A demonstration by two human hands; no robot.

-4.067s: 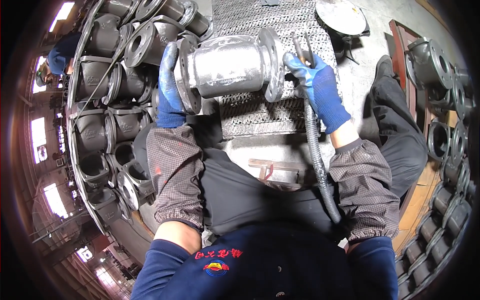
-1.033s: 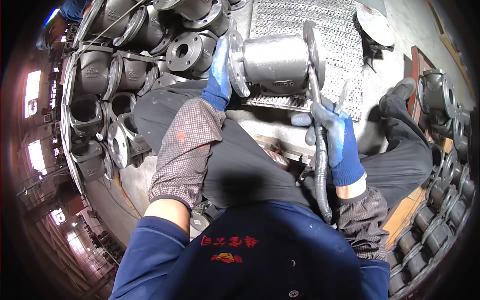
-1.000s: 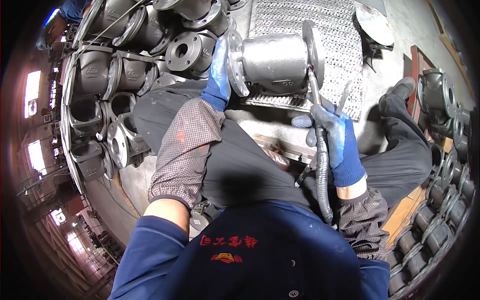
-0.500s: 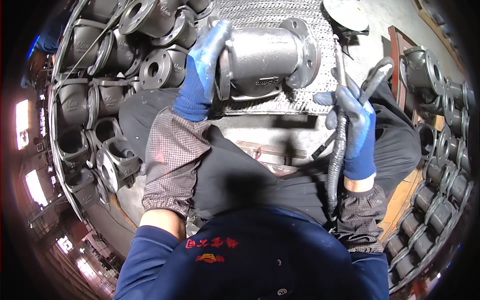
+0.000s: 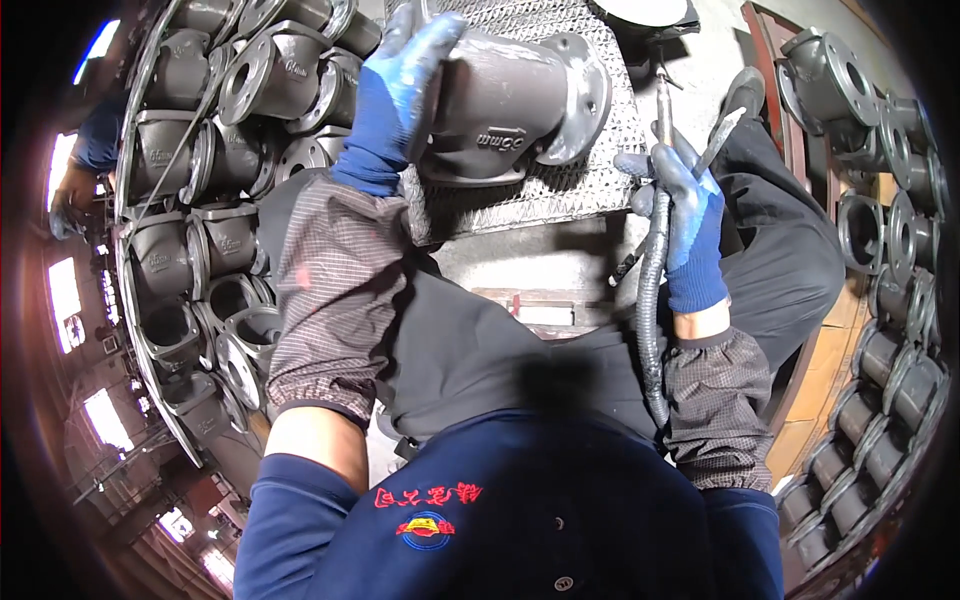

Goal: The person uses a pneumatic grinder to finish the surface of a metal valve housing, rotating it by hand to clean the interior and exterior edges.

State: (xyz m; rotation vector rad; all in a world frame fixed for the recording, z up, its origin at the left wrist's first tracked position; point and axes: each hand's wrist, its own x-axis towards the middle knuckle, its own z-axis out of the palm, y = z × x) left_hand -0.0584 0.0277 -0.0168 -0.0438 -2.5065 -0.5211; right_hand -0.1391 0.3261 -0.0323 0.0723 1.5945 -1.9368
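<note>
A grey cast-iron flanged valve body [image 5: 495, 105] lies on its side on a ribbed, silvery work surface [image 5: 590, 195] in front of me. My left hand [image 5: 405, 85], in a blue coated glove, grips its left flange; part of the fingers is hidden behind the metal. In my gloved right hand [image 5: 685, 190] is a slim metal hand tool [image 5: 664, 105], its tip pointing away from me and apart from the casting. A black ribbed hose [image 5: 650, 300] runs from the tool down along my right forearm.
Similar grey castings [image 5: 275, 75] are stacked at the left behind a metal rail. More castings [image 5: 880, 400] stand in rows at the right. A round white-topped object [image 5: 645, 10] is at the far edge. Another person's hand [image 5: 68, 205] shows at the far left.
The whole view has shifted a little. The valve body has turned slightly under my left hand. My right hand still holds the tool. Another person's arm has come further into view at left.
</note>
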